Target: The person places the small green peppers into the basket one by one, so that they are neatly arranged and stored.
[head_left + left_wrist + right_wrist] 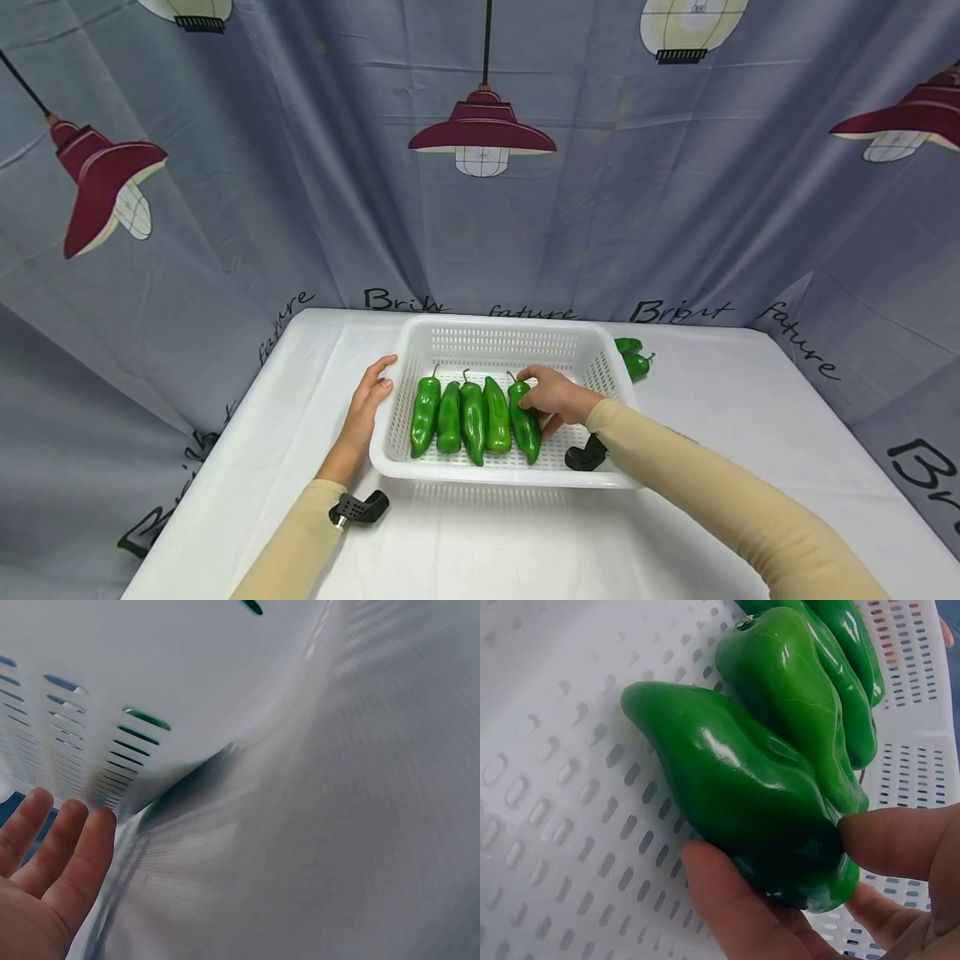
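A white perforated plastic basket (502,477) stands on the table, with several green peppers side by side in it. At the right end of the row, my right hand (558,395) holds a green pepper (524,421) near its stem end. In the right wrist view, thumb and fingers lie on either side of that pepper (727,765), which rests against the basket floor. My left hand (366,402) is at the basket's left side, fingers extended; the left wrist view has its fingertips close to the slotted wall (195,645), and whether they touch is unclear.
Behind the basket's right end, more green peppers (636,365) lie on the white-covered table (720,383). A grey curtain (480,233) printed with lamps and lettering hangs along the table's back. Each wrist wears a black device (360,507).
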`<state>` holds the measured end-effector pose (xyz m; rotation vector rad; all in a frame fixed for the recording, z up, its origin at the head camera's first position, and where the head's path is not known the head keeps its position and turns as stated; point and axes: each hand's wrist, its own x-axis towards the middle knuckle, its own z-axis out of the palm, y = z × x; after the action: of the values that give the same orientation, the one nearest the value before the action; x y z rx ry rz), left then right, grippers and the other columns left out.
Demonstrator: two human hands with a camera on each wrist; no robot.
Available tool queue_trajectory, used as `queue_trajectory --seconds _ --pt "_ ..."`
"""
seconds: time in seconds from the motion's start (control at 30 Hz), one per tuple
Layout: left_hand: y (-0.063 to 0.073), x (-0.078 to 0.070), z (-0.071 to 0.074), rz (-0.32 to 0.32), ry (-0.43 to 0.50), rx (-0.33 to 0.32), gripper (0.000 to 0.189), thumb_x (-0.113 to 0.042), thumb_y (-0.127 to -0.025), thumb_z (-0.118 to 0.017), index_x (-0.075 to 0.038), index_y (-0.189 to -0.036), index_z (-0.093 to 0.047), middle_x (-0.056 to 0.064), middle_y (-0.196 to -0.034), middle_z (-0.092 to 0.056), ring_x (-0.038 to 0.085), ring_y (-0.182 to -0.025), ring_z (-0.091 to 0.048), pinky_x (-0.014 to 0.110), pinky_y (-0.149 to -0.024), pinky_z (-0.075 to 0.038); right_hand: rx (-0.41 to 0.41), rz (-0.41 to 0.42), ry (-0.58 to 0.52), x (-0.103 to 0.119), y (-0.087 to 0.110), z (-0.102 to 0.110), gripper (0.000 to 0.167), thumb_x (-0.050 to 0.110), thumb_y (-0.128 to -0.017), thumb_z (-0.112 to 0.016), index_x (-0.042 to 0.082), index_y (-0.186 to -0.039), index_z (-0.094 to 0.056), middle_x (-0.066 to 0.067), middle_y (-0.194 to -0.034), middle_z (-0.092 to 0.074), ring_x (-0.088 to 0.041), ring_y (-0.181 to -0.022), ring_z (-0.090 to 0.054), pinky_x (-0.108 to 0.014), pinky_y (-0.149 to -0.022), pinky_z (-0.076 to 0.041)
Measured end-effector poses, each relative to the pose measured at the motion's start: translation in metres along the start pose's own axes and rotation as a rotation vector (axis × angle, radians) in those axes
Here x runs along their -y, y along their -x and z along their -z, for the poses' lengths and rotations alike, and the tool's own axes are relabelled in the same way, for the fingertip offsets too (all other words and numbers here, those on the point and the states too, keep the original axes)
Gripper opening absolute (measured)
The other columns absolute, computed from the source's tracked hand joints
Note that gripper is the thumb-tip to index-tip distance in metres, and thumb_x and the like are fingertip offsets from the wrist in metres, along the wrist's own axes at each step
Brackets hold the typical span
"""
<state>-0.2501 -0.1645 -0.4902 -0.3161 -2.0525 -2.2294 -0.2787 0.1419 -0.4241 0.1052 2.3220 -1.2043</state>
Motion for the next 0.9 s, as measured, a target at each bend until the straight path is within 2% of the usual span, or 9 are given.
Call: queue_trajectory --seconds 0.6,0.9 --pt "-0.0006 0.0035 0.0028 0.016 -0.008 0.009 0.049 -0.018 -0.105 -0.037 -0.008 -0.152 -0.036 -0.001 -0.122 -0.056 0.008 -0.099 -0.063 0.025 -0.083 -0.059 -0.029 -0.015 -0.010 -0.0001 -0.0009 0.0005 0.054 0.002 -0.095 -0.062 0.007 -0.146 -0.045 -0.025 -0.125 -0.061 -0.031 -0.085 -0.069 -0.046 -0.064 -0.063" --pt "-0.0015 0.0041 0.0031 0.022 -0.017 0.006 0.049 -0.018 -0.105 -0.037 -0.009 -0.153 -0.037 -0.001 -0.124 -0.055 0.008 -0.101 -0.062 0.024 -0.084 -0.058 -0.026 -0.004 -0.035 0.0007 -0.0005 0.0008 0.053 0.000 -0.095 -0.061 0.006 -0.145 -0.045 -0.027 -0.128 -0.060 -0.032 -0.092 -0.071 -0.048 -0.065 -0.064"
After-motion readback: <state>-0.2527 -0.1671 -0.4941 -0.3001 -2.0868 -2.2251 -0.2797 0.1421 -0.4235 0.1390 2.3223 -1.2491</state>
